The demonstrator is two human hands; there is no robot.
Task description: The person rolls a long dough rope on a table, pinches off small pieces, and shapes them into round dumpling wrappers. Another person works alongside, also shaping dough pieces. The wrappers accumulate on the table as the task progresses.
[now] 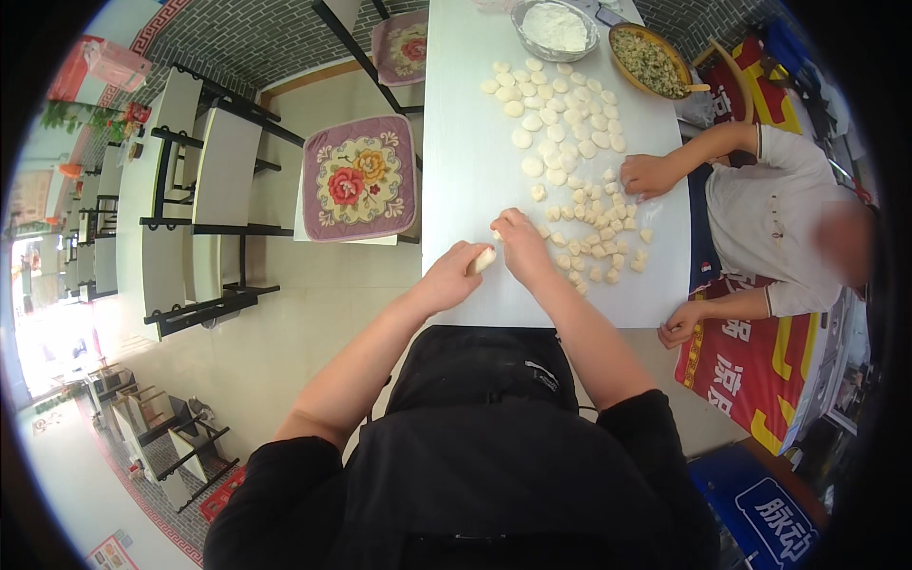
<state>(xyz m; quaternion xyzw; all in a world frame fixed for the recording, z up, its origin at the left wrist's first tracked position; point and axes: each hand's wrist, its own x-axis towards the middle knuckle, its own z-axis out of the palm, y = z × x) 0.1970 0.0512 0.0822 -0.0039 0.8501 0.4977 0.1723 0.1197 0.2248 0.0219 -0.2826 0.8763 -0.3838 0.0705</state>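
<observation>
A short roll of dough point(484, 261) pokes out of my left hand point(450, 279), whose fingers are wrapped around it. Close by on the right, my right hand point(524, 246) pinches a small dough piece point(497, 235) between thumb and fingers, apart from the roll. Both hands are over the near part of the white table point(459, 142). Many small cut dough lumps point(598, 231) lie loose just right of my right hand. Beyond them are many flattened round dough discs point(556, 132), some overlapping.
A metal bowl of flour point(556, 28) and a wide bowl of chopped filling point(648, 60) with a utensil stand at the far end. At the right edge, another person's hand point(652, 176) rests by the dough lumps. Left of the table is a chair with a floral cushion point(360, 178).
</observation>
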